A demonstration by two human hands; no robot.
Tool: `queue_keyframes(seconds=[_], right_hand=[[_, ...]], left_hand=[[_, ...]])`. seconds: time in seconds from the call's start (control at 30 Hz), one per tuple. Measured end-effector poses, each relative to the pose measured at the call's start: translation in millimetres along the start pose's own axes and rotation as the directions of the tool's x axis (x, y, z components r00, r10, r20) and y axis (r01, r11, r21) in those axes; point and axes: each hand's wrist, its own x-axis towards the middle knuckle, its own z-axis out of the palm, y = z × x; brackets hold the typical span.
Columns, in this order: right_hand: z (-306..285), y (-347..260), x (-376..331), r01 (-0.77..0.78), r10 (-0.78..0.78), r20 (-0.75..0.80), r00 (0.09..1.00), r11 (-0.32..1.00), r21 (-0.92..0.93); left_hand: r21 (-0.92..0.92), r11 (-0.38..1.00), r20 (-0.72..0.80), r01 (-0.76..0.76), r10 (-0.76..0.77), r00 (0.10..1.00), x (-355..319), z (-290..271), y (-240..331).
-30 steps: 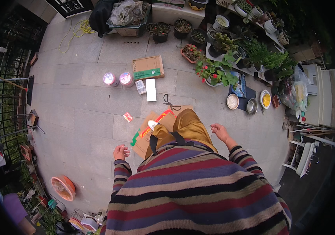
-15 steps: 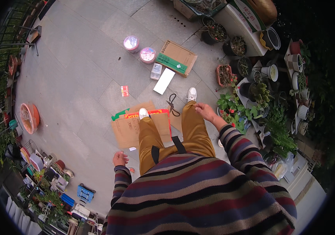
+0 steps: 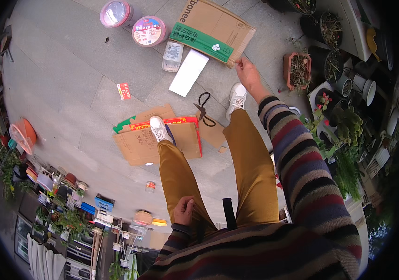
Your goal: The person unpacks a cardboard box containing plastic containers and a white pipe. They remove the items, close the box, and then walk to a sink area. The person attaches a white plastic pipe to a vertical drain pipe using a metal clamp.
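Observation:
My right hand (image 3: 248,75) reaches down to the near right corner of a flat brown cardboard box (image 3: 218,25) with a green band. Its fingertips are pressed together at that corner and appear to pinch the edge. My left hand (image 3: 184,211) hangs by my left thigh with its fingers curled in and nothing visible in them. Beside the box lie a white narrow box (image 3: 189,73) and a clear plastic container (image 3: 172,57). Black-handled scissors (image 3: 203,110) rest on the ground near my right shoe.
Flattened cardboard (image 3: 181,140) lies under my left shoe (image 3: 160,129). Two round pink tubs (image 3: 148,31) stand left of the box. A red paper card (image 3: 124,91) is on the paving. Potted plants (image 3: 296,71) line the right side; an orange basin (image 3: 24,135) sits far left.
I have bent forward, and the ground things appear larger. My right hand has moved forward from above my right knee to the box corner. My left hand has come in beside my thigh.

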Motion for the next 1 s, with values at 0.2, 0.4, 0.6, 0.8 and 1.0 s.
queue_keyframes(seconds=[0.2, 0.4, 0.6, 0.8, 1.0], right_hand=[[69, -28, 88, 0.082, -0.096, -0.056, 0.994, 0.974, -0.213], [99, -10, 129, 0.147, -0.146, 0.038, 0.989, 0.87, -0.471], [72, -11, 86, -0.178, 0.081, 0.225, 0.971, 0.871, 0.457], [24, -99, -42, -0.476, -0.096, 0.527, 0.845, 0.316, 0.821], [-29, -213, -141, -0.457, -0.393, 0.523, 0.756, 0.256, 0.852]], left_hand=[[0.008, 0.994, -0.066, 0.11, -0.109, 0.992, 42, 2, -29], [-0.113, 0.98, -0.045, 0.162, -0.168, 0.985, 53, 4, -45], [-0.181, 0.969, -0.022, 0.17, -0.177, 0.984, 58, -2, -27], [-0.338, 0.941, -0.018, 0.02, -0.028, 0.999, 47, 3, -7], [-0.389, 0.901, -0.085, -0.19, 0.17, 0.982, 31, -24, 21]])
